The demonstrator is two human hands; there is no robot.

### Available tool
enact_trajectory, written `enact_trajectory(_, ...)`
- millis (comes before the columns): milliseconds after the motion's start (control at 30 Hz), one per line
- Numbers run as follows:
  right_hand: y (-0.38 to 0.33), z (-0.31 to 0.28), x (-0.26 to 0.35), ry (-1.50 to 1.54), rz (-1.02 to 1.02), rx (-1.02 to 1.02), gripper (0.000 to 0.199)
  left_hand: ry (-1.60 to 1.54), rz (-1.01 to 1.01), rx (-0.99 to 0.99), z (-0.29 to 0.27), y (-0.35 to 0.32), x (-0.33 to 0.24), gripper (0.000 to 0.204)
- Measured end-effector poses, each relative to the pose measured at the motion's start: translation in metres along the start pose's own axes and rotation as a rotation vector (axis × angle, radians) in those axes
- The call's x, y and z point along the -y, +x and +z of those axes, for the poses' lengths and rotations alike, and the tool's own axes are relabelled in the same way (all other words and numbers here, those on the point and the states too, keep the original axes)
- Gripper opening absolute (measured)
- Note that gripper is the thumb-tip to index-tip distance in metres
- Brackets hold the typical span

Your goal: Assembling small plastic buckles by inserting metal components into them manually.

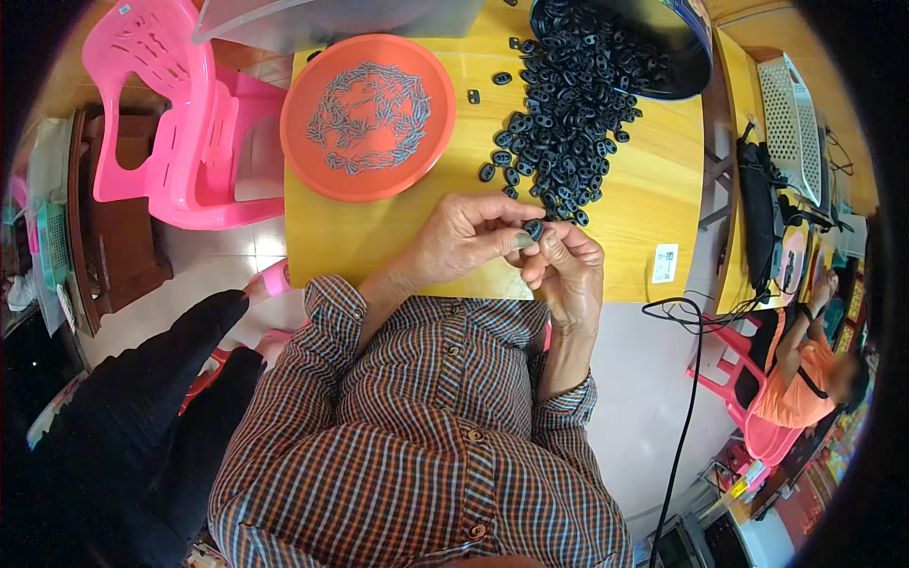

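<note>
Close to the table's near edge, my two hands meet over one small black oval part (533,229) with holes. My left hand (464,237) pinches it from the left between thumb and fingertips. From the right, thumb and fingers of my right hand (568,270) are closed on the same part. Whether a screw sits in it is hidden by the fingers. Just beyond my hands spreads a heap of similar black parts (568,123), spilling from a dark tub (696,57) lying on its side. An orange-red round tray (303,142) with many small grey screws (407,142) rests at the left.
The yellow table (653,189) carries a white label (665,263) near its right corner. A clear plastic bin (284,24) stands at the far left, beside a pink chair (189,123). A black cable (696,379) hangs at right. Another person (805,379) sits farther right; dark-trousered legs show lower left.
</note>
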State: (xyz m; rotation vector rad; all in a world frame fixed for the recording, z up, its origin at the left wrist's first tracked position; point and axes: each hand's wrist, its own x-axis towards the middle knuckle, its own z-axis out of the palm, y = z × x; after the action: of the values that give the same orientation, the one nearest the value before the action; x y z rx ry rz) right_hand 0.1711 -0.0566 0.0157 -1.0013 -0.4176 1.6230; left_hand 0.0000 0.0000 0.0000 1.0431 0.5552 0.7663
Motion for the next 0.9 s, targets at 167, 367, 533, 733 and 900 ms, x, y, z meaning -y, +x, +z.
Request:
enact_trajectory(167,0.001,0.004,0.000,0.044,0.019,-0.007,0.016,-0.083,-0.030,-0.027,-0.001,0.001,-0.002,0.031)
enact_trajectory(367,0.000,0.011,-0.001,-0.040,0.005,-0.048,0.015,-0.080,-0.006,-0.086,0.001,-0.002,0.001,0.025)
enact_trajectory(533,0.000,0.007,-0.007,-0.121,-0.063,-0.041,0.012,0.056,-0.005,-0.081,0.002,-0.004,-0.002,0.024)
enact_trajectory(733,-0.001,0.013,-0.009,-0.065,-0.068,-0.046,0.009,-0.049,0.005,-0.113,0.003,-0.007,0.001,0.025)
enact_trajectory(900,-0.003,0.022,-0.009,-0.168,-0.135,-0.114,0.011,0.015,0.033,-0.123,0.001,-0.007,0.007,0.027)
